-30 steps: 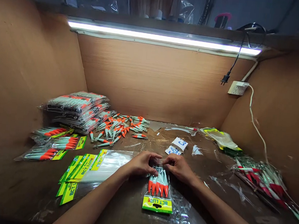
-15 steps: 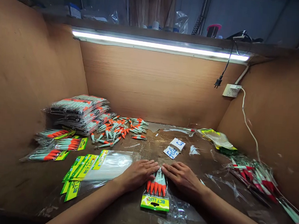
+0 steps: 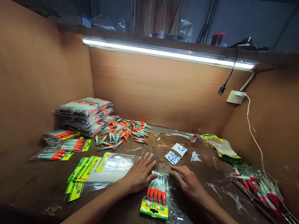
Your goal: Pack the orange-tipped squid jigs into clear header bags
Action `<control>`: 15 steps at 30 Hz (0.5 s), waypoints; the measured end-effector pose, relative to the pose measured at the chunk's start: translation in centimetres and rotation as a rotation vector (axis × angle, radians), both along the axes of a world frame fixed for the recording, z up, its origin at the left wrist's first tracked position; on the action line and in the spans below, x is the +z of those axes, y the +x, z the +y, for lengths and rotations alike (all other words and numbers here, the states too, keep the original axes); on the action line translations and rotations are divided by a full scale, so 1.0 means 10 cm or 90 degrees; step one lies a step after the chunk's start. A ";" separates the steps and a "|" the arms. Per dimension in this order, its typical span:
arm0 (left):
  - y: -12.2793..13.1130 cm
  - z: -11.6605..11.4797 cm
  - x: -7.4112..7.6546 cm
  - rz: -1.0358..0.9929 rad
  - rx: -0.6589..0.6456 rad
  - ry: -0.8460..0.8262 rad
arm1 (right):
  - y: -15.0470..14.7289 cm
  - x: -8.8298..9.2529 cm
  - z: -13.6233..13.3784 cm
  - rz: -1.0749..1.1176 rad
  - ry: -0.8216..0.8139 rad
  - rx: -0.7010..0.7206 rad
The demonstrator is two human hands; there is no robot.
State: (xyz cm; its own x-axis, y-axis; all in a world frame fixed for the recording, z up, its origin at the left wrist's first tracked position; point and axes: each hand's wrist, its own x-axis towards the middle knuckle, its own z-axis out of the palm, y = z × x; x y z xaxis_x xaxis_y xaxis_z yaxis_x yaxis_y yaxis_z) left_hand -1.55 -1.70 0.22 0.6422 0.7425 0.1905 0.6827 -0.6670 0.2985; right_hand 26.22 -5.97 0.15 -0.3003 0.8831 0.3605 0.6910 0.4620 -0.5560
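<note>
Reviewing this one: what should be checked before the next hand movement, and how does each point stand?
1. Lures inside the front packet: ok, side by side.
2. Packet's far end sealed: cannot tell.
3. Left hand off the packet: cannot tell, it is right at the edge.
4. Right hand holding nothing: ok.
5. Flat bags close to the left hand: ok.
6. Loose lures in one heap: not ok, some lie apart.

Single head-worn view, facing forward and down, close above the table (image 3: 33, 182), back wall (image 3: 156, 88) ahead
</note>
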 end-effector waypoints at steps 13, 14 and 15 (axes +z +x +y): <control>-1.17 -0.23 0.39 -0.596 0.399 -0.089 | 0.12 -0.55 0.19 0.171 -0.105 -0.050; -1.48 -0.16 0.46 -0.603 0.490 0.000 | 0.14 -0.59 0.20 0.165 -0.092 -0.048; -1.78 -0.09 0.54 -0.587 0.578 0.091 | 0.15 -0.60 0.21 0.158 -0.079 -0.047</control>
State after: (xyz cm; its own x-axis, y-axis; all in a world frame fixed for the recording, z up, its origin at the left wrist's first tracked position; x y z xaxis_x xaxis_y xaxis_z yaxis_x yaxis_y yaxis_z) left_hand -19.39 -2.61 5.63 -0.4851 0.7764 0.4025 0.4871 -0.1423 0.8617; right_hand 27.68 -3.83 -5.87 -0.1500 0.9410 0.3035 0.5560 0.3341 -0.7611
